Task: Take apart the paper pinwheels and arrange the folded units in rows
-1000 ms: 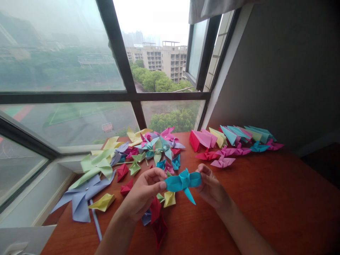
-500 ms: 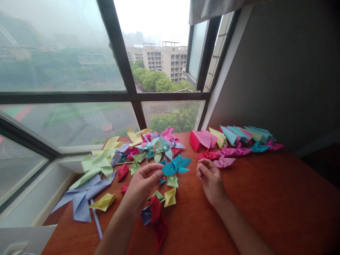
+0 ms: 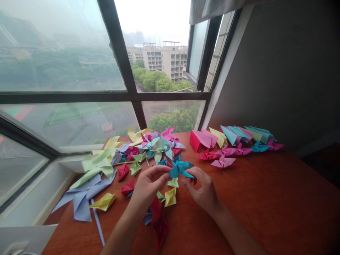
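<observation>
The left hand (image 3: 151,180) pinches a blue paper bird (image 3: 178,170) over the table (image 3: 255,209), in from its far edge; the right hand (image 3: 204,187) curls at the bird's other side, its grip unclear.

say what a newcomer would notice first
Probably the bright blue folded-paper figure near the centre, pinched in the left hand, the right hand close beside it. Next, the large lavender paper pinwheel at the left of the reddish-brown wooden table, then the row of multicoloured folded-paper shapes at the back right.
</observation>
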{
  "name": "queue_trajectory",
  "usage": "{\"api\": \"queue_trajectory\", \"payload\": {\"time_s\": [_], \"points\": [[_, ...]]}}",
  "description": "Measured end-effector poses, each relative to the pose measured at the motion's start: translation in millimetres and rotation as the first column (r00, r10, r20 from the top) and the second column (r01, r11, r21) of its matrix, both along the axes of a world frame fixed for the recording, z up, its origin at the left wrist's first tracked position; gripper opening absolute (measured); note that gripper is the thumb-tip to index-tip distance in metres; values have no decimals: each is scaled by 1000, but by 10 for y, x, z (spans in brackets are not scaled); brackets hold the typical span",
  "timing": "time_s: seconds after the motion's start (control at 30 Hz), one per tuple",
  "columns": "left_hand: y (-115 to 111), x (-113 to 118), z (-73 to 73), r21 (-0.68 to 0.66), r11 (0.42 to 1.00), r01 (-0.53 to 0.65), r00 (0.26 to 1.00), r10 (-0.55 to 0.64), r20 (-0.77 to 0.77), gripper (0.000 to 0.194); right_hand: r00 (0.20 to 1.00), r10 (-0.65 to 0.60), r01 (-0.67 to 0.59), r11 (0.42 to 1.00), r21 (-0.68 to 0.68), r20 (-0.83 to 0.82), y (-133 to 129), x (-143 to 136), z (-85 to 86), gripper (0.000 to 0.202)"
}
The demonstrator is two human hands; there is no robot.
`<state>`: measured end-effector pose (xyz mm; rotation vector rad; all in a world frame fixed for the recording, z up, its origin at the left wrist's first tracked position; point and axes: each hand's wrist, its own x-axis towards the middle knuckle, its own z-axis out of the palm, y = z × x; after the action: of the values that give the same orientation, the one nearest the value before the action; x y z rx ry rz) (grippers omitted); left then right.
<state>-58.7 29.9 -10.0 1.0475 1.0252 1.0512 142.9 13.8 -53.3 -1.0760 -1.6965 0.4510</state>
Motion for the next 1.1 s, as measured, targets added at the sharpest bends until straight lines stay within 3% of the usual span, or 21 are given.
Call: {"api": "queue_trajectory", "payload": {"time_s": [0.1,0.23,0.4,0.77,1.1], "points": [[-15,37,40,15,1000,-11,998,12,-58,25,999,-36,35,999,18,26,-3,-6,-1,3],[-30,74,62,93,996,7,983,10,-185,26,993,-110,107,992,70,44,-13,-6,14,10],[-46,75,37,136,985,106,941,-55,-335,28,994,-75,66,992,110,78,-44,-15,53,10],[-63,102,14,114,989,92,950,-53,-308,23,997,-38,31,994,102,70,-74,-25,45,10],[-57,56,163,183,972,147,914,-62,-400,28,947,-273,241,953,185,168,23,167,27,9]]}}
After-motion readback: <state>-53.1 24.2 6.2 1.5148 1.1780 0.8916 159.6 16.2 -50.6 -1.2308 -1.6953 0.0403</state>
